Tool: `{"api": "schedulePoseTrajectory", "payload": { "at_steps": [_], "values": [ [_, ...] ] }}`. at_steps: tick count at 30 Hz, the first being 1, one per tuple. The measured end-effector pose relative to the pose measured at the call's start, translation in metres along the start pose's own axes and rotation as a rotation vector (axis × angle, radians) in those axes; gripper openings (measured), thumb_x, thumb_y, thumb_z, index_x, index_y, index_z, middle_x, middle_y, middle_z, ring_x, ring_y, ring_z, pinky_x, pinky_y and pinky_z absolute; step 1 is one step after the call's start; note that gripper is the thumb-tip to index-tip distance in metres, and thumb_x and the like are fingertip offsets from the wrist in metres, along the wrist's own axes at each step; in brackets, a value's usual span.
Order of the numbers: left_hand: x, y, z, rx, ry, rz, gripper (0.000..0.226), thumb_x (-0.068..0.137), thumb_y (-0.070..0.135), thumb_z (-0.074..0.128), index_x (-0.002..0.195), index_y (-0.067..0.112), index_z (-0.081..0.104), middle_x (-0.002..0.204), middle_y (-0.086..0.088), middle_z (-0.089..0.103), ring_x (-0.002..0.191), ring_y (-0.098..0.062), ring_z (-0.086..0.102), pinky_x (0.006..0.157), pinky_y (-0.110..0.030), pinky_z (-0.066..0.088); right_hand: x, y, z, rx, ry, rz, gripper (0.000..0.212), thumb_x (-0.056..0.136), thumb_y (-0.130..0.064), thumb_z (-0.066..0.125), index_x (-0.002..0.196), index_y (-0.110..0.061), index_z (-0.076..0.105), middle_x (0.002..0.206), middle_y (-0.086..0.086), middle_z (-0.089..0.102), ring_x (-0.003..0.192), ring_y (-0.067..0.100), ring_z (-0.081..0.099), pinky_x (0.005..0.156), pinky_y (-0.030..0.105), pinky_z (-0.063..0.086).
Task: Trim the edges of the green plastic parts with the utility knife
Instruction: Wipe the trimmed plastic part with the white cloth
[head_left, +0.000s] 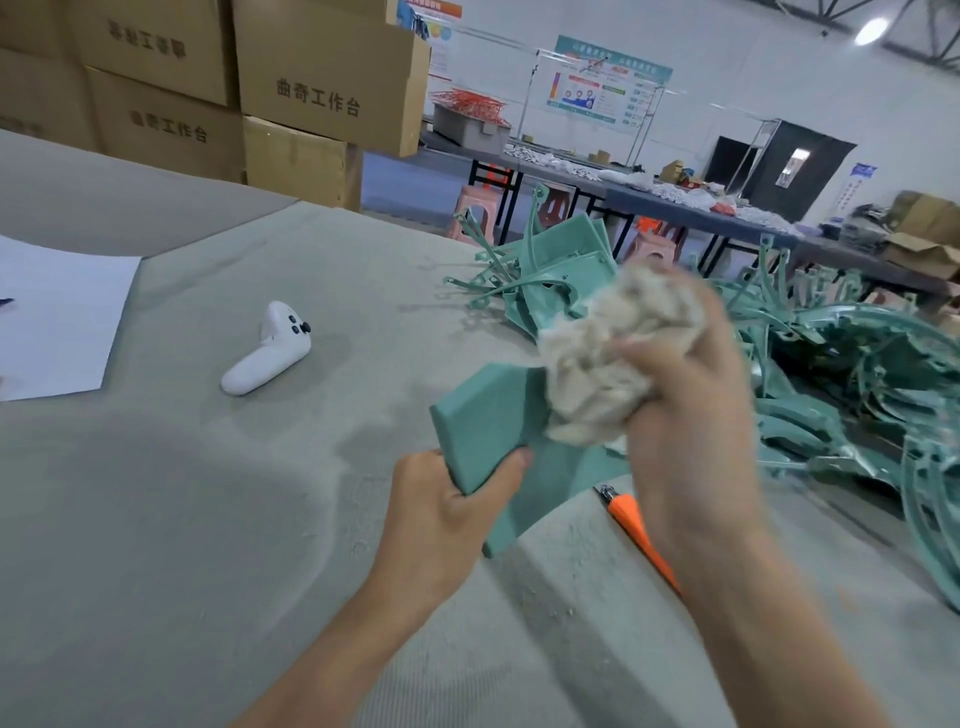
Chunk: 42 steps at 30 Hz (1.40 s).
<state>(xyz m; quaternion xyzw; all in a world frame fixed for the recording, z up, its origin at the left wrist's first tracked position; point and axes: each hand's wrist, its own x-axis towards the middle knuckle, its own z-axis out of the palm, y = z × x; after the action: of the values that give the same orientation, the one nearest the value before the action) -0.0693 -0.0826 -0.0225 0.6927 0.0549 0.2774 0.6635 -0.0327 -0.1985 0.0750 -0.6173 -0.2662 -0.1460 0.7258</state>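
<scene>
Wiping, by appearances, ahead of trimming: brace the green plastic part (485, 415), tilted over the desk (208, 519), by the lower corner clenched in left hand (447, 514) fingers (511, 464). Sweep the rag (608, 364) — bunched in right hand (691, 415) fingers (657, 358) — along each edge. Leave utility knife (631, 522) flat on desk beneath right forearm. Matte teal panel, flat faces, deep rim.

Green plastic part (488, 421) in hand: matt, smooth faces. Wad (608, 364) is fluffy, fibrous off-white cloth or cotton waste; table cover (208, 519) a grey, napped felt-like fabric dusted with shavings. Controller (267, 351) glossy white plastic; knife handle (636, 525) smooth orange plastic; boxes (322, 93) matt brown cardboard; sheet (52, 317) white paper.
</scene>
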Motion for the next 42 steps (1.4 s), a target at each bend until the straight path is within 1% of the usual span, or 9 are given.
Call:
{"api": "schedulePoseTrajectory", "payload": {
  "at_steps": [6,9,14,19,22,26,30,35,42],
  "values": [
    [-0.002,0.006,-0.002,0.014,-0.01,0.064,0.025,0.075,0.038,0.066,0.058,0.02,0.063,0.055,-0.001,0.061,0.046,-0.006,0.056,0.041,-0.023,0.042,-0.013,0.031,0.0,-1.099,-0.251,-0.347,0.041,0.104,-0.034,0.033,0.141,-0.025,0.05,0.142,-0.001,0.048,0.137,0.02,0.037,0.118,0.049,0.018],
    [-0.005,0.006,0.001,0.049,-0.045,0.042,0.025,0.072,0.04,0.065,0.055,0.023,0.061,0.056,0.002,0.062,0.046,-0.009,0.057,0.04,-0.027,0.042,-0.003,0.036,-0.006,-0.976,-0.145,-0.419,0.043,0.105,-0.032,0.032,0.121,-0.007,0.063,0.103,0.008,0.064,0.091,0.028,0.061,0.077,0.036,0.046],
    [-0.01,-0.006,0.003,0.143,-0.206,0.083,0.035,0.07,0.027,0.066,0.042,0.025,0.046,0.037,0.012,0.038,0.036,-0.002,0.032,0.037,-0.017,0.024,-0.014,0.04,0.024,-0.889,-0.111,-0.598,0.034,0.101,-0.024,0.043,0.086,-0.003,0.064,0.064,0.003,0.057,0.053,0.024,0.05,0.049,0.035,0.035],
    [-0.006,-0.008,0.0,0.077,-0.203,0.09,0.024,0.064,0.016,0.068,0.048,0.019,0.051,0.042,0.006,0.044,0.038,0.001,0.039,0.039,-0.015,0.028,-0.011,0.033,0.029,-0.884,-0.321,-0.765,0.052,0.103,-0.039,0.042,0.069,-0.005,0.062,0.056,0.004,0.052,0.049,0.027,0.048,0.043,0.037,0.039],
    [-0.011,-0.018,0.004,0.166,-0.007,0.259,0.049,0.058,0.008,0.069,0.098,0.034,0.056,0.092,0.024,0.05,0.085,0.022,0.051,0.07,0.0,0.041,-0.013,0.028,0.027,-0.987,-0.471,-0.95,0.049,0.095,-0.046,0.057,0.061,-0.01,0.053,0.053,0.004,0.045,0.047,0.024,0.042,0.044,0.033,0.033],
    [-0.014,-0.018,0.013,0.284,0.036,0.366,0.04,0.064,0.01,0.069,0.094,0.013,0.042,0.089,-0.003,0.061,0.092,-0.006,0.052,0.072,-0.022,0.046,-0.008,0.025,0.022,-1.056,-0.544,-1.038,0.041,0.086,-0.037,0.075,0.063,-0.009,0.057,0.054,0.006,0.046,0.045,0.026,0.043,0.045,0.03,0.031],
    [-0.007,-0.003,0.009,0.046,0.024,0.225,0.022,0.066,0.052,0.067,0.073,0.033,0.059,0.055,0.018,0.055,0.047,0.003,0.047,0.045,-0.013,0.035,0.008,0.01,0.019,-0.859,-0.313,-0.88,0.04,0.088,-0.027,0.074,0.059,-0.004,0.058,0.051,0.003,0.048,0.045,0.02,0.041,0.041,0.033,0.035],
    [-0.001,-0.001,-0.001,-0.231,-0.045,0.094,0.09,0.055,0.048,0.083,0.134,0.043,0.042,0.116,0.019,0.065,0.11,-0.007,0.063,0.099,-0.026,0.048,0.054,-0.024,0.009,-0.388,0.26,-0.597,0.042,0.092,-0.016,0.069,0.057,-0.002,0.051,0.053,0.011,0.043,0.051,0.021,0.034,0.053,0.032,0.03],
    [0.001,0.007,0.001,-0.239,-0.213,0.133,0.054,0.072,0.052,0.075,0.123,0.045,0.056,0.125,0.011,0.064,0.119,-0.009,0.058,0.101,-0.034,0.041,0.066,-0.042,0.017,-0.131,0.314,-0.512,0.047,0.097,-0.016,0.062,0.059,-0.009,0.036,0.06,0.02,0.036,0.056,0.022,0.033,0.059,0.027,0.035]
  ]
}}
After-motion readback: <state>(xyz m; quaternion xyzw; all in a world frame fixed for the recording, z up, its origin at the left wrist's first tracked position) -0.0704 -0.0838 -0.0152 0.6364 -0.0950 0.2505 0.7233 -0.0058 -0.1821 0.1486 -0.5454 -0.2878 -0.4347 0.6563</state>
